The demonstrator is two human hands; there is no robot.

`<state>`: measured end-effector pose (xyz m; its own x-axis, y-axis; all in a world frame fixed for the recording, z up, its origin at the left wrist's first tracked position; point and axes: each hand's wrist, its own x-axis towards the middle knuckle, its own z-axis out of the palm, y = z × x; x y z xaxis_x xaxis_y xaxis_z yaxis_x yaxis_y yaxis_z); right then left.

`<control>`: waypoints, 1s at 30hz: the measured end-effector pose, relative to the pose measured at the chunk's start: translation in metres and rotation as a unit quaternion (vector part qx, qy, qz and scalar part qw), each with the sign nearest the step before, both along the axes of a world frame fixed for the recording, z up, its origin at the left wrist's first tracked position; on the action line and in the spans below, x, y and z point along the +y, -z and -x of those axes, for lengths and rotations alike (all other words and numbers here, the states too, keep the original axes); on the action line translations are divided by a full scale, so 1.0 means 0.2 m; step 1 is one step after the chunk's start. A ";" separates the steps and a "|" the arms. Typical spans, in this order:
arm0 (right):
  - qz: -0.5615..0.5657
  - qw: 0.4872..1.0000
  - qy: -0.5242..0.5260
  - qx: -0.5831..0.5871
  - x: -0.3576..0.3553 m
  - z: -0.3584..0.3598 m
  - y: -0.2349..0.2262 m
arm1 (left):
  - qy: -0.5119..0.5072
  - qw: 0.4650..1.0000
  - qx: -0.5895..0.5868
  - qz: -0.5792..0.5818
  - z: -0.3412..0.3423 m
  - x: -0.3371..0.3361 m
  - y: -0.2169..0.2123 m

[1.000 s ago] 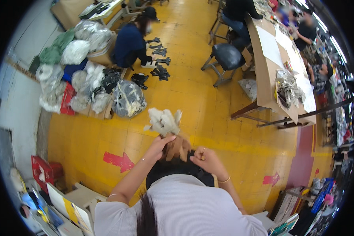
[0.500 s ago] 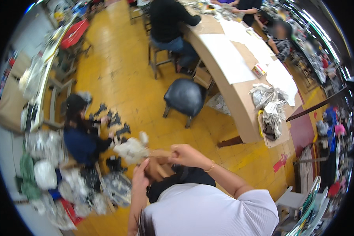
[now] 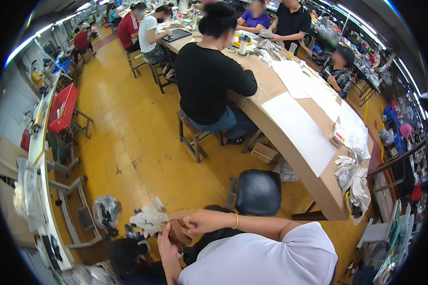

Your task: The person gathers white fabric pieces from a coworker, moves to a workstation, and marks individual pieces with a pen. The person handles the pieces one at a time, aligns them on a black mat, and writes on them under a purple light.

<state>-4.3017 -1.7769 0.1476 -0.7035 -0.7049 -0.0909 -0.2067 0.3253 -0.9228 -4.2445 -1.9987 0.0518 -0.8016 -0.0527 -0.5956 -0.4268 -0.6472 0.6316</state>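
Gripping a pale bundle (image 3: 150, 222), curled hands (image 3: 202, 222) hang well off the table edge (image 3: 297, 168).

Passage over yellow floor (image 3: 123, 128) ahead, black stool (image 3: 258, 192) (padded) and table (image 3: 327, 194) rightward, co-worker (image 3: 124, 255) near left fingers (image 3: 166, 231).

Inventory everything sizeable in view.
Bundle: one, off-white, lower centre
Pieces: several, tan, beside bundle
Table: one, brown, right
Sheets: several, white, on table
Small box: one, red and white, on table
Pile: one, off-white, table's near end
Vacant stool: one, black-seated, beside table
Basket: one, red, left
Workbench: one, white-topped, left
Floor: one, yellow, throughout
Co-workers: over five, varied clothing, mostly around table
Left hand: one, bare, gripping bundle
Right hand: one, bare, at tan pieces
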 end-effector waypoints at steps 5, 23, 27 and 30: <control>-0.025 0.987 0.157 0.027 -0.07 0.93 0.07 | 0.075 0.995 0.035 -0.046 1.07 -0.16 -0.03; -0.016 0.999 -0.010 0.031 -1.49 4.30 0.06 | -0.180 0.983 -0.011 -0.046 3.92 -1.55 0.18; -0.006 0.999 0.014 -0.042 -1.74 4.92 0.05 | -0.106 0.994 0.007 -0.009 4.70 -1.81 0.01; 0.001 0.998 0.061 -0.021 -1.88 5.45 0.00 | -0.017 1.000 -0.013 -0.015 5.35 -1.97 -0.06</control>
